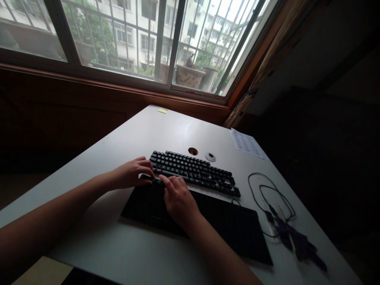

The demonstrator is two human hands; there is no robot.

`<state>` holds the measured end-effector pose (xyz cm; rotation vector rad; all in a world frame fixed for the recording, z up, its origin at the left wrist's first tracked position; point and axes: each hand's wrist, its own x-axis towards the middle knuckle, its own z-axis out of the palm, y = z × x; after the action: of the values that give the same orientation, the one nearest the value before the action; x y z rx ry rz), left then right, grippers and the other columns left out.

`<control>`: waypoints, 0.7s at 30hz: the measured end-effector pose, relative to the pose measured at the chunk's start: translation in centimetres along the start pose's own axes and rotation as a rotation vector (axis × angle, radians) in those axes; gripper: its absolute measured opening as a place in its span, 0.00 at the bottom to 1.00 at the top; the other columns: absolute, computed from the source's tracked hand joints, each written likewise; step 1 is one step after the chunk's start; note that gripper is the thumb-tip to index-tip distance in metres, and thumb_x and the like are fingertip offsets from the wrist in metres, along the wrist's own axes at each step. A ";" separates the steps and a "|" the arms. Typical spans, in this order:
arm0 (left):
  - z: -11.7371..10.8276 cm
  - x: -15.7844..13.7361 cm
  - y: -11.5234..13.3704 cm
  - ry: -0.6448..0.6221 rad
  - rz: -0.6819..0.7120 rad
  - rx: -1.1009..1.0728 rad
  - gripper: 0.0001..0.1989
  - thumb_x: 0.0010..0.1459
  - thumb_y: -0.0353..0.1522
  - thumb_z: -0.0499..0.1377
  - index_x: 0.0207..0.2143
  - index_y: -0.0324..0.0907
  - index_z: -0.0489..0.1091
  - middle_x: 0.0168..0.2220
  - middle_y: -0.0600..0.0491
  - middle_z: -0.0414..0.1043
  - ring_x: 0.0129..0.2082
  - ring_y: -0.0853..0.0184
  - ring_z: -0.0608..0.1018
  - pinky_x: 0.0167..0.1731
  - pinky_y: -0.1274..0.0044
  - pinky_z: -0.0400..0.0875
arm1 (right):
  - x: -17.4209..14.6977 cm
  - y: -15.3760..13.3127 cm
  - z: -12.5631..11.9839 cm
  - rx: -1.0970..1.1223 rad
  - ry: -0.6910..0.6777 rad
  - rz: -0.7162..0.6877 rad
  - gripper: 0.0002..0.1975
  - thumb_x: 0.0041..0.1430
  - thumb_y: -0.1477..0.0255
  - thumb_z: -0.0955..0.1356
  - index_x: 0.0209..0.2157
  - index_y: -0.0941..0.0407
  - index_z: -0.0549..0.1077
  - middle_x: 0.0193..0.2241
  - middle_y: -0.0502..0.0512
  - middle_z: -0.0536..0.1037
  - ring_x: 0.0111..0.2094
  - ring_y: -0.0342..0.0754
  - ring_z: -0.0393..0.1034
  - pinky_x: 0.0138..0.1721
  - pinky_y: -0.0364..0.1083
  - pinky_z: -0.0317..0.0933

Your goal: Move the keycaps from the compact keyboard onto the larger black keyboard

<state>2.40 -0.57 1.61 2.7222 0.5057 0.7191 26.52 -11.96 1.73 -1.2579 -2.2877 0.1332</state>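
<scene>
A black keyboard base [234, 227] lies flat on the white table, its surface too dark to make out. Just beyond it, many loose black keycaps [184, 166] are laid out in keyboard order, with white gaps among them. At the base's far left corner is a short row of black keycaps [156, 181]. My left hand [129, 173] curls over this row from the left, thumb and fingertips bent around a keycap. My right hand [181, 200] is above the base, its fingers bent and closed, index fingertip at the same row. What lies under its fingers is hidden.
A black cable [261, 186] loops at the right, near a dark purple item [298, 241]. Behind the keycaps are a round table hole [192, 151] and a grey ring-shaped cover [210, 157]. A printed sheet [247, 143] and a yellow note [162, 111] lie farther back.
</scene>
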 end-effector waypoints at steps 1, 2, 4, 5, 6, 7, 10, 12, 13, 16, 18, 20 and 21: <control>0.0 0.0 0.0 0.002 0.001 -0.001 0.07 0.62 0.36 0.63 0.42 0.45 0.77 0.41 0.49 0.75 0.42 0.64 0.73 0.43 0.74 0.68 | 0.0 0.0 0.0 -0.003 -0.003 -0.002 0.26 0.63 0.82 0.62 0.61 0.57 0.67 0.45 0.61 0.72 0.47 0.55 0.62 0.53 0.56 0.65; 0.0 0.0 0.0 0.004 0.003 0.000 0.07 0.62 0.36 0.63 0.42 0.45 0.77 0.41 0.49 0.75 0.42 0.64 0.73 0.43 0.74 0.68 | 0.0 0.0 0.0 -0.008 -0.004 -0.003 0.24 0.63 0.82 0.63 0.60 0.57 0.69 0.45 0.61 0.72 0.47 0.55 0.62 0.53 0.55 0.65; 0.0 0.0 0.0 0.008 0.007 0.002 0.07 0.62 0.36 0.63 0.41 0.45 0.77 0.41 0.49 0.75 0.42 0.64 0.73 0.43 0.74 0.68 | -0.1 0.1 0.1 -0.014 -0.003 0.002 0.24 0.63 0.82 0.63 0.59 0.56 0.69 0.45 0.61 0.72 0.47 0.55 0.62 0.53 0.55 0.65; 0.0 0.0 0.0 0.008 0.007 0.003 0.07 0.62 0.35 0.63 0.42 0.45 0.77 0.41 0.49 0.75 0.42 0.64 0.73 0.43 0.74 0.68 | -0.1 0.1 0.1 -0.015 -0.001 0.005 0.25 0.63 0.82 0.63 0.61 0.56 0.68 0.45 0.60 0.72 0.47 0.55 0.62 0.53 0.55 0.65; 0.0 0.0 0.0 0.006 0.008 0.005 0.07 0.62 0.35 0.63 0.42 0.45 0.77 0.41 0.48 0.75 0.42 0.64 0.73 0.43 0.74 0.68 | -0.1 0.1 0.1 -0.015 0.001 0.007 0.26 0.63 0.82 0.63 0.62 0.55 0.67 0.46 0.60 0.72 0.47 0.54 0.62 0.53 0.55 0.65; 0.0 0.0 0.0 0.006 0.009 0.006 0.07 0.63 0.35 0.63 0.42 0.45 0.77 0.41 0.48 0.75 0.42 0.64 0.73 0.43 0.74 0.68 | -0.1 0.0 0.1 -0.016 0.004 0.007 0.27 0.63 0.82 0.64 0.62 0.55 0.66 0.45 0.60 0.72 0.47 0.54 0.62 0.53 0.55 0.65; 0.0 0.0 0.0 0.007 0.006 0.012 0.07 0.63 0.36 0.63 0.42 0.45 0.77 0.41 0.48 0.75 0.42 0.64 0.73 0.43 0.73 0.68 | -0.1 0.0 0.1 -0.020 0.009 0.001 0.25 0.63 0.81 0.64 0.60 0.54 0.69 0.45 0.60 0.72 0.47 0.54 0.63 0.53 0.55 0.66; 0.0 0.0 -0.1 0.012 0.012 0.010 0.07 0.62 0.36 0.63 0.42 0.45 0.77 0.41 0.48 0.75 0.41 0.64 0.73 0.43 0.73 0.69 | 0.0 0.0 0.1 -0.018 0.020 0.004 0.25 0.64 0.80 0.64 0.61 0.54 0.68 0.46 0.60 0.72 0.47 0.54 0.63 0.53 0.55 0.66; 0.1 0.0 -0.1 0.012 0.011 0.009 0.08 0.62 0.36 0.63 0.42 0.45 0.77 0.41 0.48 0.75 0.41 0.64 0.73 0.43 0.73 0.69 | 0.0 0.0 0.1 -0.017 0.023 0.006 0.25 0.64 0.80 0.64 0.62 0.54 0.67 0.46 0.60 0.72 0.47 0.54 0.63 0.53 0.55 0.66; 0.1 -0.1 -0.2 0.005 0.003 0.007 0.07 0.62 0.36 0.63 0.42 0.45 0.77 0.41 0.49 0.75 0.42 0.64 0.73 0.43 0.73 0.69 | 0.0 0.0 0.1 -0.013 0.021 0.015 0.22 0.65 0.78 0.64 0.60 0.53 0.69 0.46 0.60 0.71 0.47 0.54 0.63 0.53 0.55 0.66; 0.1 -0.1 -0.2 0.000 0.001 0.004 0.07 0.62 0.36 0.63 0.42 0.45 0.77 0.41 0.49 0.75 0.42 0.64 0.73 0.43 0.73 0.69 | 0.0 0.0 0.1 -0.010 0.024 0.022 0.22 0.66 0.77 0.64 0.61 0.54 0.69 0.47 0.60 0.71 0.48 0.54 0.63 0.54 0.56 0.66; 0.1 -0.1 -0.3 -0.001 0.001 0.002 0.07 0.62 0.36 0.63 0.42 0.45 0.77 0.41 0.49 0.75 0.42 0.64 0.73 0.43 0.74 0.69 | 0.1 -0.1 0.0 -0.011 0.028 0.022 0.23 0.66 0.77 0.64 0.61 0.54 0.68 0.48 0.61 0.71 0.48 0.54 0.64 0.54 0.56 0.66; 0.1 -0.1 -0.3 -0.001 -0.001 0.003 0.07 0.62 0.36 0.63 0.42 0.45 0.77 0.41 0.49 0.75 0.42 0.64 0.73 0.43 0.74 0.69 | 0.1 -0.1 0.0 -0.012 0.026 0.019 0.22 0.66 0.77 0.64 0.60 0.54 0.69 0.47 0.61 0.71 0.48 0.54 0.64 0.54 0.56 0.66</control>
<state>2.31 -0.39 1.35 2.7246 0.5087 0.7179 26.40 -11.96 1.79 -1.2801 -2.2583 0.1087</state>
